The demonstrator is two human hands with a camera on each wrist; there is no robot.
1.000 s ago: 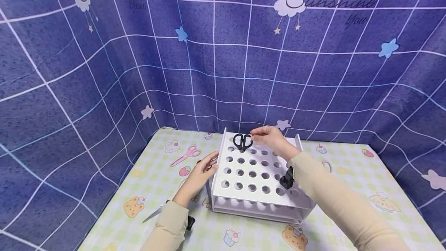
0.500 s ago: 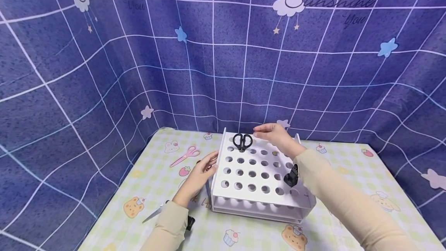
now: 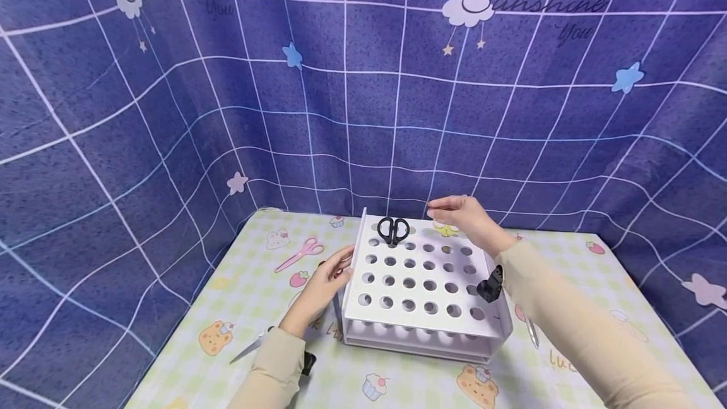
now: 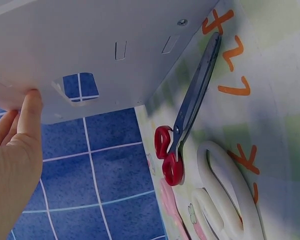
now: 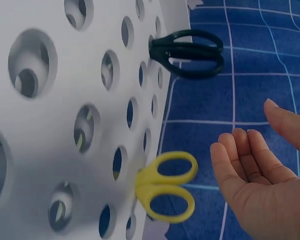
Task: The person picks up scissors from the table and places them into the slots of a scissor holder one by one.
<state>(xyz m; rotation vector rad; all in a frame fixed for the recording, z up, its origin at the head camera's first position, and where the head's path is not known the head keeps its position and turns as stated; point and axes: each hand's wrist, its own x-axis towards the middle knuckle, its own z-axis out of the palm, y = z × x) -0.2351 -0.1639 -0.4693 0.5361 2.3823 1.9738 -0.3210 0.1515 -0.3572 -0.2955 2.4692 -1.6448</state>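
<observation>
A white rack point(image 3: 397, 291) with rows of round holes stands mid-table. My left hand point(image 3: 320, 286) rests at its left side; in the left wrist view the fingertips touch the white panel. Black-handled scissors point(image 3: 392, 232) stick up from a hole at the back left. Yellow-handled scissors point(image 5: 147, 185) sit in a back hole further right, blades hidden by the rack. Beside these yellow handles hovers my right hand point(image 5: 270, 200), holding nothing, its fingers loosely bent and thumb apart.
Red-handled scissors point(image 4: 190, 110) lie by the rack's left side, near thick white handles point(image 4: 235, 175). Pink scissors point(image 3: 295, 259) lie further back left. A metal blade point(image 3: 247, 351) pokes out by my left sleeve, another blade point(image 3: 532, 333) lies right of the rack.
My right hand has moved right, away from the black scissors, and now hangs over the yellow handles. The left hand stays at the rack's side.
</observation>
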